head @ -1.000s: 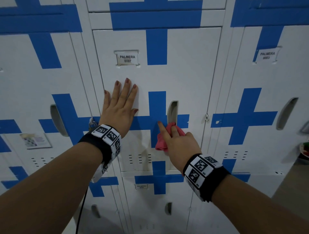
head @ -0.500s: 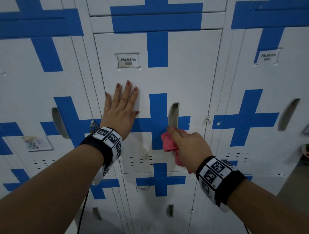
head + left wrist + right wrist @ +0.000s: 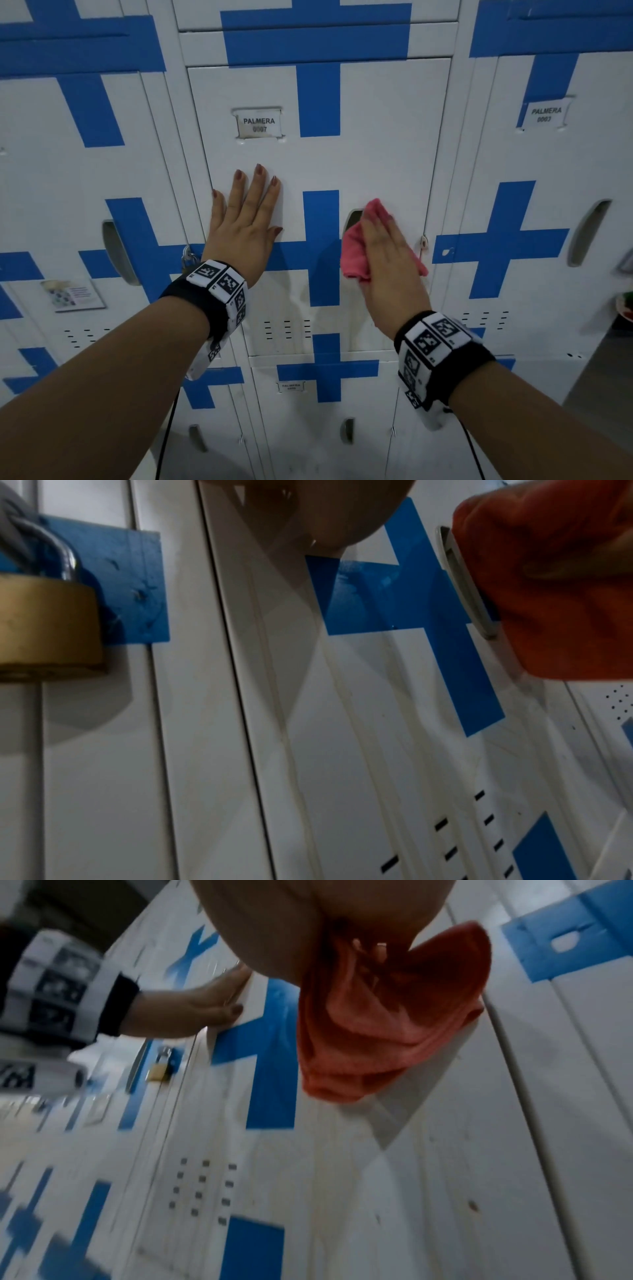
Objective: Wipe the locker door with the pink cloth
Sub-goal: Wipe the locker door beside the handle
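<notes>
The white locker door (image 3: 376, 154) labelled PALMERA 0007 carries a blue cross. My left hand (image 3: 246, 216) lies flat on its left half, fingers straight and spread. My right hand (image 3: 387, 253) presses the pink cloth (image 3: 352, 253) flat against the door at the handle recess (image 3: 352, 217), fingers straight and pointing up. The cloth bunches out to the left of and above the hand. In the right wrist view the cloth (image 3: 377, 1020) hangs under my palm against the door (image 3: 342, 1177). In the left wrist view the cloth (image 3: 555, 601) covers the handle's right side.
More white and blue lockers stand on both sides and below. A brass padlock (image 3: 44, 626) hangs on the left neighbour's hasp (image 3: 187, 258). Vent slots (image 3: 287, 330) sit low on the door. A paper notice (image 3: 73, 294) is stuck on the left locker.
My right hand has slid the cloth up and to the right, from the blue cross to the handle recess, and flattened over it. The left hand has stayed put.
</notes>
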`<state>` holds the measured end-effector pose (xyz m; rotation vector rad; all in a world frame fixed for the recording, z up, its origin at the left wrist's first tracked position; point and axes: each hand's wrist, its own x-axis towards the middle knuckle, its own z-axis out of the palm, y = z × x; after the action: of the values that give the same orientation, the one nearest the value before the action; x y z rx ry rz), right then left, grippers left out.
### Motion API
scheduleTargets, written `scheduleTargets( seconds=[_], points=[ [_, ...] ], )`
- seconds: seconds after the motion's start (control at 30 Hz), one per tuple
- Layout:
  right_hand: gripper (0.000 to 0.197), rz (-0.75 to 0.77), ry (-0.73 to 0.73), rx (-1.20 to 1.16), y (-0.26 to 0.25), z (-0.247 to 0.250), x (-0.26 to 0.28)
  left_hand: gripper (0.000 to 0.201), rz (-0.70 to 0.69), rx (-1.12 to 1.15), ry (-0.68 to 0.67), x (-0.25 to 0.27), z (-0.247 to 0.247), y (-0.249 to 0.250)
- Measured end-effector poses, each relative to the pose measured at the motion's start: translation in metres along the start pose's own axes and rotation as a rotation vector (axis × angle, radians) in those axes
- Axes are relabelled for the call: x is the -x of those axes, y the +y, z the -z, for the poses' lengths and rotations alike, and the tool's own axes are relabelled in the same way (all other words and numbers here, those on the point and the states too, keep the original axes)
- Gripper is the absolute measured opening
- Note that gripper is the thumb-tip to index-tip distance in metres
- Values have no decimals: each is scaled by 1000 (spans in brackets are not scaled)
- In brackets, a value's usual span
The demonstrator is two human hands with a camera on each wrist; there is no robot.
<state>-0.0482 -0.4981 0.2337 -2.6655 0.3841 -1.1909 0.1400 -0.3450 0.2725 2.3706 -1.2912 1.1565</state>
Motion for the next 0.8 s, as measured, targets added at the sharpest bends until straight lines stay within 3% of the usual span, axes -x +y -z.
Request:
scheduleTargets(
  seconds=[0.13, 0.4, 0.8],
  points=[
    [89, 70, -227, 159, 11, -14, 9, 69, -1, -2, 10, 0, -1, 0],
    [87, 53, -384, 225, 27, -28, 38, 67, 4, 3, -8, 0, 2, 1],
    [88, 85, -430, 287, 38, -32, 52, 66, 8, 11, -20, 0, 3, 1]
  ],
)
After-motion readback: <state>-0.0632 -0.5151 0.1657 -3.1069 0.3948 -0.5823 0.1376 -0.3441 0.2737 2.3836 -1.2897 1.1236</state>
